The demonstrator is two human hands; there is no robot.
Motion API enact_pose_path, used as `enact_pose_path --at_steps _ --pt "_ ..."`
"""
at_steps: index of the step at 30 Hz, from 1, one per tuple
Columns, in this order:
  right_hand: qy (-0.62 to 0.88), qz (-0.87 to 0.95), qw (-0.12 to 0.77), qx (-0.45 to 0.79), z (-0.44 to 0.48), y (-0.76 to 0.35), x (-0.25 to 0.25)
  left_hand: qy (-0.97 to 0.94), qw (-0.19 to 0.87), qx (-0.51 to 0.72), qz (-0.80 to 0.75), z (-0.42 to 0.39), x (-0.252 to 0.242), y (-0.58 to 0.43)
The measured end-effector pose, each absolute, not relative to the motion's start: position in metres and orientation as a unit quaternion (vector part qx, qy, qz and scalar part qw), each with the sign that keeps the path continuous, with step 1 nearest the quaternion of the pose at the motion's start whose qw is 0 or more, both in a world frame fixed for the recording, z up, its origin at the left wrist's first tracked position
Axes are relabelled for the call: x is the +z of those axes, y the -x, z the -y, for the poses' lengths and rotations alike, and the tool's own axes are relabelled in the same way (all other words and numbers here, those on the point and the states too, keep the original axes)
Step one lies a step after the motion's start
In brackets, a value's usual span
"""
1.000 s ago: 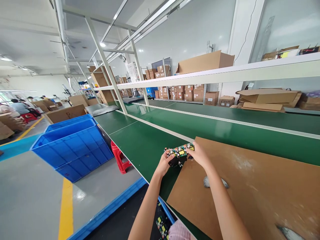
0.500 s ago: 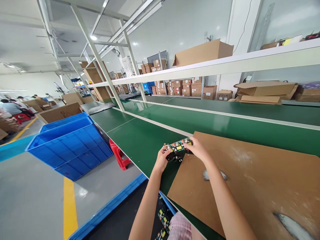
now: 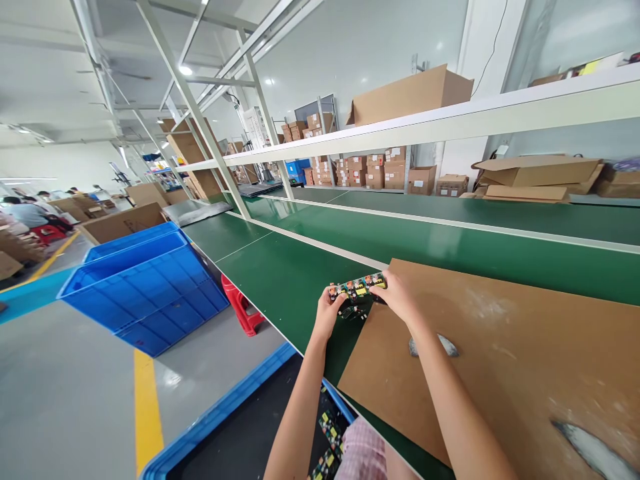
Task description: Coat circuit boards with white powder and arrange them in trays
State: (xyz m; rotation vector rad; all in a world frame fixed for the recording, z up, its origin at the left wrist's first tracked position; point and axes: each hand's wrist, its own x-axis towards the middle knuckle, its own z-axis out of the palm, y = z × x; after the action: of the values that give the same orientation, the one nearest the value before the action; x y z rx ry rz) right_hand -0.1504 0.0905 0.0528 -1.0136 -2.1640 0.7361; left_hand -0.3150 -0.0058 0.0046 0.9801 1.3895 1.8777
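Observation:
A circuit board (image 3: 357, 287), crowded with yellow, black and orange parts, is held up between both hands over the green table's surface. My left hand (image 3: 329, 311) pinches its left end, thumb in front. On the right end, my right hand (image 3: 399, 293) grips it with thumb and fingers. Just below the held board, something dark with small pale parts (image 3: 353, 313) shows near the table; I cannot tell whether it is a separate board. A brown board (image 3: 480, 347) lies under my right forearm. More circuit boards (image 3: 330, 430) lie in a blue-rimmed tray (image 3: 220, 413) beside my lap.
Blue crates (image 3: 145, 287) stand on the floor at the left, with a red stool (image 3: 243, 307) next to them. A white shelf (image 3: 400, 130) crosses above the green table (image 3: 280, 267) and carries a long carton (image 3: 410, 97). Flattened cartons (image 3: 540, 177) lie at the back right.
The circuit board stays in both hands, its component side now tilted a little more toward me. The whole view has shifted slightly.

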Motion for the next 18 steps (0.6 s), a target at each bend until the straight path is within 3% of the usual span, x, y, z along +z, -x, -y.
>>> enact_pose_path --at_steps 7,12,18 --pt "0.421 0.819 0.299 0.248 -0.079 0.164 0.060 -0.366 0.232 0.711 -0.553 0.006 0.005 0.316" --pt "0.426 0.800 0.343 0.248 -0.066 0.177 0.059 -0.355 0.188 0.723 -0.562 0.006 0.003 0.319" --pt "0.421 0.808 0.332 0.244 -0.073 0.172 0.058 -0.350 0.208 0.724 -0.557 0.005 0.004 0.316"
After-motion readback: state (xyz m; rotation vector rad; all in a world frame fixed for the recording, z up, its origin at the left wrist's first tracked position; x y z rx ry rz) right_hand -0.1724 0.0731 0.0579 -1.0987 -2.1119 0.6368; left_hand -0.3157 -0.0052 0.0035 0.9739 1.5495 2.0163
